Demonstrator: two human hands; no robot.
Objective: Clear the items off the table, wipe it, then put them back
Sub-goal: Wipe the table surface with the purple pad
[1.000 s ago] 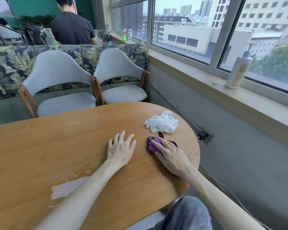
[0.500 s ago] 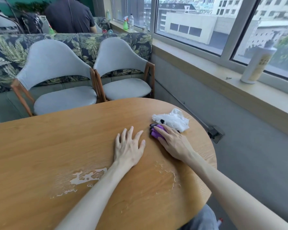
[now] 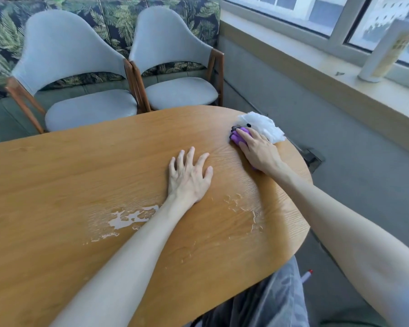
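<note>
At table's far right edge, right hand (image 3: 260, 151) presses a purple cloth (image 3: 240, 137) flat-fingered against white wad (image 3: 261, 126), left hand (image 3: 189, 177) splayed on table (image 3: 80, 180) holding nothing; wiping looks mid-way, wet streaks (image 3: 130, 217) left, items not yet returned.
</note>
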